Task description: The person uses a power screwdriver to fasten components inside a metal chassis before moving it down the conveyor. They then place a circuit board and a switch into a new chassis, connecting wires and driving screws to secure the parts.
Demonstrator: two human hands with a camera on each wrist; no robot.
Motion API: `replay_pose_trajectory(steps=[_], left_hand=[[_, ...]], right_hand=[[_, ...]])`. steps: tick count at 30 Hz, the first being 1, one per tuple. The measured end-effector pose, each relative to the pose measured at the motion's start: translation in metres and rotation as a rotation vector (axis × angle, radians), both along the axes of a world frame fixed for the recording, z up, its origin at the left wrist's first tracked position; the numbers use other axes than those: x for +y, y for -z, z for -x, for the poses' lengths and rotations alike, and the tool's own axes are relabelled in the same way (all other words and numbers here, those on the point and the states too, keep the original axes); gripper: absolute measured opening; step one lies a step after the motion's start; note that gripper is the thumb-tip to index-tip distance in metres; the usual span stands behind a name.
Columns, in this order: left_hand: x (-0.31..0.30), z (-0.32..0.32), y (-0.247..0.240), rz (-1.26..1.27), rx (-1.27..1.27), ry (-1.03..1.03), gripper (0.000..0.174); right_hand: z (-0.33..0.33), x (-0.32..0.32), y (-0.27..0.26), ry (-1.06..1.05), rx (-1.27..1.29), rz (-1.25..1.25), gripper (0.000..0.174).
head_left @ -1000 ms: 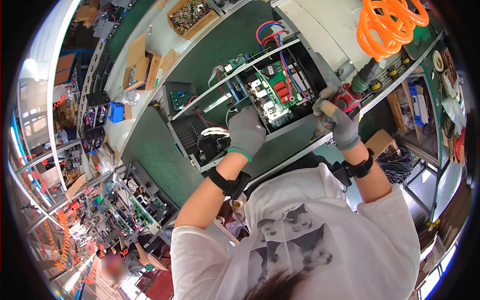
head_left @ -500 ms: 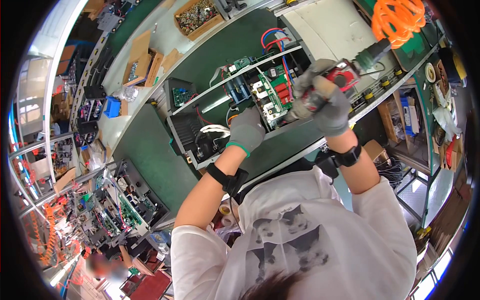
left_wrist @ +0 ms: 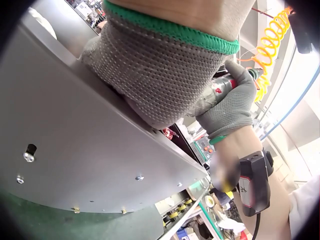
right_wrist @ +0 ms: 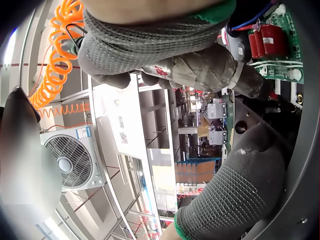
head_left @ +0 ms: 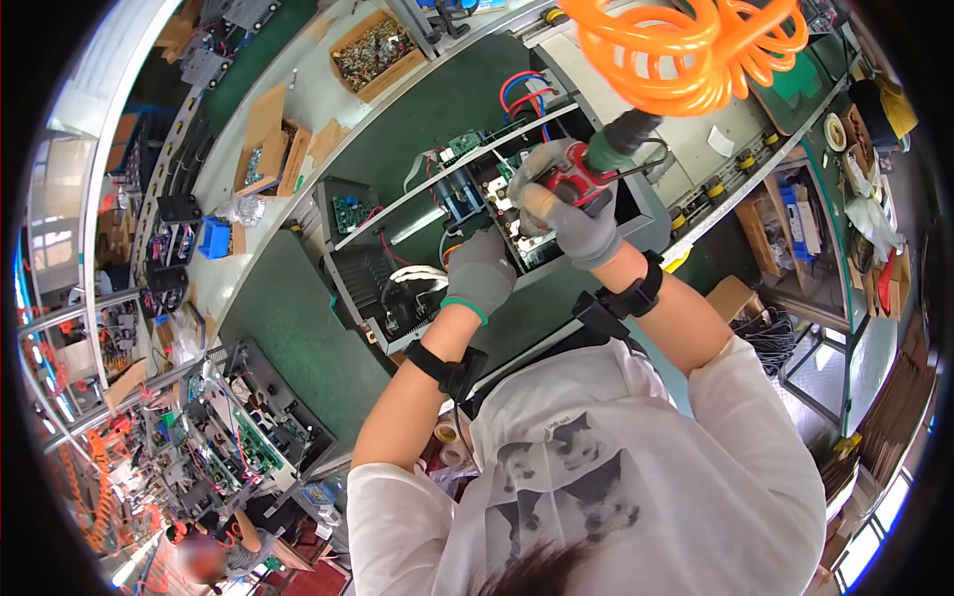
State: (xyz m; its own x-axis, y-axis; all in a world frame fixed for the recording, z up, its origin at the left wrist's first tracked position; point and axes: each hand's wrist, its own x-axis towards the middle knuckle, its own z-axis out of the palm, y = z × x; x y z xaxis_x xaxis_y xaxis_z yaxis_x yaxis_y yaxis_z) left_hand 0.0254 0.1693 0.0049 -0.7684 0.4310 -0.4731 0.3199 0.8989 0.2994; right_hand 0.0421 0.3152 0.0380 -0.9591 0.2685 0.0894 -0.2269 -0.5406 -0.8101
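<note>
My right hand, in a grey knit glove, grips a red air screwdriver over an open metal chassis. Tape wraps the tool's front barrel, which points down into the chassis in the right wrist view. Red block components on a green board lie beside its nose. My left hand, gloved with a green cuff, reaches over the near chassis wall close to the tool. Its fingertips are hidden in the dark interior, so I cannot tell what they hold. White cables lie beside that hand.
A coiled orange air hose runs from the tool's rear. Cardboard boxes of small hardware stand at the back of the bench. Another open chassis sits at the left, with a person below it. Rollers line the right edge.
My right hand has brought the air screwdriver from the chassis's right end leftward over the boards, close to my left hand. My left hand has stayed at the near wall.
</note>
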Motion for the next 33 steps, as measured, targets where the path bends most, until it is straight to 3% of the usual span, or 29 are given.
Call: replay_pose_trajectory(steps=[3, 5, 6, 9, 10, 14, 16, 20, 23, 24, 26, 33], left_hand=[[-0.003, 0.003, 0.002, 0.022, 0.004, 0.059, 0.028], [-0.005, 0.007, 0.006, 0.114, -0.015, 0.222, 0.027], [-0.009, 0.011, 0.011, -0.053, 0.149, 0.309, 0.026], [-0.007, 0.012, 0.009, -0.182, 0.270, 0.315, 0.029], [-0.001, 0.012, -0.012, -0.058, 0.094, 0.248, 0.039], [-0.018, 0.014, 0.050, -0.039, 0.083, 0.217, 0.040], [-0.021, 0.014, 0.061, -0.292, 0.156, 0.181, 0.033], [-0.001, 0.021, 0.035, 0.027, -0.046, 0.164, 0.022], [-0.016, 0.016, 0.064, 0.048, 0.077, 0.283, 0.023], [-0.014, 0.015, 0.066, -0.016, 0.089, 0.172, 0.023], [-0.010, 0.020, 0.082, -0.025, 0.086, 0.148, 0.023], [-0.011, 0.018, 0.068, 0.084, -0.011, 0.143, 0.022]], right_hand=[[0.001, -0.005, -0.001, -0.051, 0.118, -0.159, 0.019], [0.000, -0.009, -0.002, -0.130, 0.135, -0.230, 0.019], [0.001, -0.011, 0.000, -0.165, 0.133, -0.246, 0.024], [0.003, -0.013, -0.007, -0.181, 0.128, -0.328, 0.031], [0.003, -0.014, -0.011, -0.203, 0.145, -0.349, 0.019], [0.006, -0.017, 0.002, -0.190, 0.123, -0.439, 0.038], [0.006, -0.020, 0.004, -0.130, 0.188, -0.433, 0.039], [0.003, -0.022, 0.002, -0.172, 0.191, -0.396, 0.033], [0.001, -0.023, -0.006, -0.133, 0.135, -0.343, 0.022], [0.001, -0.023, -0.005, -0.135, 0.154, -0.358, 0.023], [0.002, -0.022, -0.008, -0.132, 0.155, -0.411, 0.024], [0.003, -0.019, -0.012, -0.252, 0.111, -0.519, 0.028]])
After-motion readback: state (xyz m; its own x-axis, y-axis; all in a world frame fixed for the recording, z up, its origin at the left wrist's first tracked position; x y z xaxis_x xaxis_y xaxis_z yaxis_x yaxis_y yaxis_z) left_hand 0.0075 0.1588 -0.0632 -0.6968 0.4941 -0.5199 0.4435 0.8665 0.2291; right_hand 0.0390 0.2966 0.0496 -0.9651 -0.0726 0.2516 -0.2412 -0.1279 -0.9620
